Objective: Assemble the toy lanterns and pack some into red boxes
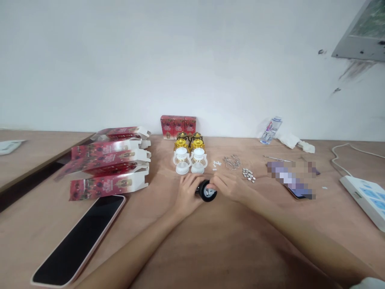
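Note:
My left hand (189, 192) is closed around a small black lantern (207, 195) tipped so its round underside faces me. A grey recess with small parts shows in that underside. My right hand (226, 185) is closed at the lantern's right side, its thumb pressing on the edge of the recess; whether a small part is between its fingers, I cannot tell. Just beyond the hands stand two white lanterns (182, 161), with gold lanterns (197, 145) and dark bronze lanterns (197, 136) behind. To their right lie small white pieces (216, 164), thin metal wires (231, 162) and several button cells (248, 175).
Opened red boxes (110, 170) lie at left, above a phone (80, 241). Closed red boxes (178, 127) stand against the wall. At right are a clear bottle (271, 130), crumpled tissue (296, 142), a screwdriver-like rod (276, 158), a blurred phone-like object (290, 180) and a power strip (365, 198).

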Demonstrator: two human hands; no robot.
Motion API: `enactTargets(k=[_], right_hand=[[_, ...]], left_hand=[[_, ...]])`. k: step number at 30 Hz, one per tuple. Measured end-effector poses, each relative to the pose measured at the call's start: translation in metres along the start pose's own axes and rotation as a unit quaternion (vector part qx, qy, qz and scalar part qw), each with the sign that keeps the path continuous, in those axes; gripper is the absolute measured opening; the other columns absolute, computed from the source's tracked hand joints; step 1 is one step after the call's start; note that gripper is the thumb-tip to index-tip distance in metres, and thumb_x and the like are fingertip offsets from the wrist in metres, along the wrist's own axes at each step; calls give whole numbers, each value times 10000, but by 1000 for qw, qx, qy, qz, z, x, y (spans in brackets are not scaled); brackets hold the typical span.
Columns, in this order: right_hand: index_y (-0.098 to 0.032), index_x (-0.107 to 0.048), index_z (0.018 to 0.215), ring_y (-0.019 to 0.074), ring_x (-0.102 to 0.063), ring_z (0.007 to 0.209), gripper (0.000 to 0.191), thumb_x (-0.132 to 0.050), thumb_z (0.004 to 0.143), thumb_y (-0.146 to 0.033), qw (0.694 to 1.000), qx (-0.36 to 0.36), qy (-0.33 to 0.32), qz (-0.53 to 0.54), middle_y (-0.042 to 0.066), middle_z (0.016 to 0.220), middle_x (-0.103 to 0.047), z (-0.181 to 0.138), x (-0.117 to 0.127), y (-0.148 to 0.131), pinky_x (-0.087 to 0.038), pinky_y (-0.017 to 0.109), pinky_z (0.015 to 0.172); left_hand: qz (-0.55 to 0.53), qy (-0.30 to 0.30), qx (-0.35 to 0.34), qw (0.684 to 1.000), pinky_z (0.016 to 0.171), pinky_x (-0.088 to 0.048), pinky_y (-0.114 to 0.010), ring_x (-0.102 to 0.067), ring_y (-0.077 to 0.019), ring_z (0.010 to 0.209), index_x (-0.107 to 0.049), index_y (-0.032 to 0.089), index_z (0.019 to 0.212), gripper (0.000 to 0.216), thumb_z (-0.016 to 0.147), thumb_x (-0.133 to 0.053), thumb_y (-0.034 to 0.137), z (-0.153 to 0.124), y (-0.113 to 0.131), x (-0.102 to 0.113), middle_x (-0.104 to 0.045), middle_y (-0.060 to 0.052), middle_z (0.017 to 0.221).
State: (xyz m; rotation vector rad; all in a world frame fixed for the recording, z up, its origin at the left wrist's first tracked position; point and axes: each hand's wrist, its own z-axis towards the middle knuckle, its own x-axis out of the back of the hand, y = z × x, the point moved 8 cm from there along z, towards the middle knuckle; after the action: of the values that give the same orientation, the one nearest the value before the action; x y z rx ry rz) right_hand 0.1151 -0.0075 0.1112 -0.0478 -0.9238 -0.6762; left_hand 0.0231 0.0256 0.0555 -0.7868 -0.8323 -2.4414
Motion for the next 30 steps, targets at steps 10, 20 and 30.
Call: enactTargets(k=[10,20,30], right_hand=[[-193,-557,667,134,-438,531,321,-408,949,-223,995,28,96,11,6,551,-505,-9,-5,-6,-340,277,550],[-171,-577,730,142,-460,554,247,-442,933,-213,985,77,155,27,20,574,-540,-18,-1,-7,-372,269,555],[-166,-548,712,116,-469,550,210,-499,912,-208,980,127,151,-1,2,596,-546,-13,5,-15,-384,253,538]], left_hand=[[-20,9,-13,1000,812,-362,-341,-582,-215,966,-565,208,985,206,797,-604,281,0,0,1,-650,-56,1010],[-21,7,-28,999,817,-358,-339,-584,-199,940,-565,211,971,185,812,-598,300,0,3,1,-654,-44,990],[-18,5,-45,999,784,-355,-334,-577,-199,924,-562,206,969,162,829,-578,286,-1,4,0,-647,-50,998]])
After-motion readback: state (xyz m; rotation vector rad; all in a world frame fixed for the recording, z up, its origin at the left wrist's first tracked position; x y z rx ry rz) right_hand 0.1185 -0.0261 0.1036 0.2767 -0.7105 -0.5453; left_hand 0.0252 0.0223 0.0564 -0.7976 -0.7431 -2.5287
